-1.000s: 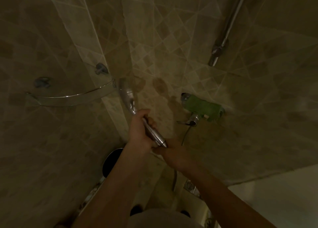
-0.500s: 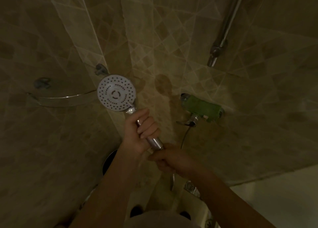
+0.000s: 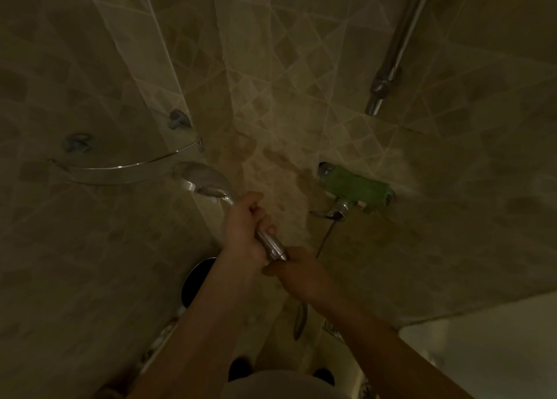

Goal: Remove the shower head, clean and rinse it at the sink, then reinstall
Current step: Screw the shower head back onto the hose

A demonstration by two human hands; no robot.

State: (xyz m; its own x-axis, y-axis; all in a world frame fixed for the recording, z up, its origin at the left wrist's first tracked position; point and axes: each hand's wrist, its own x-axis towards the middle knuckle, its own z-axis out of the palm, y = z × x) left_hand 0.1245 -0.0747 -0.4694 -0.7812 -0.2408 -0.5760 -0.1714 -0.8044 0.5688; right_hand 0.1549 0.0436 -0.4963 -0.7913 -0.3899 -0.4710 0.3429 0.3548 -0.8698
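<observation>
Dim light throughout, with much detail lost in brown shadow. Spray face of the shower head (image 3: 202, 179) turned away, only its shiny back and edge showing, just below the curved rail of a corner shelf (image 3: 126, 166). Handle wrapped by the curled fingers of the left hand (image 3: 244, 229), mid-air in front of the tiled corner. Lower end of the handle meeting the right hand (image 3: 297, 273), which grips the joint there; its fingertips hidden under the palm, so exact hold on nut or hose impossible to tell. Hose (image 3: 301, 317) visible only as a short metal stretch below the right hand and a thin line running up to the tap (image 3: 355, 192), which wears a green cover and sits on the wall to the right. Upper right, a chrome rail (image 3: 394, 47) cut off by the top edge, its lower end free of the wall. Walls of beige tiles (image 3: 286, 91) with diamond patterns, two round brackets holding the shelf. Near the floor, a dark round object (image 3: 197, 281) partly hidden behind the left forearm, not identifiable. Bottom right, a pale surface, blurred and cropped.
</observation>
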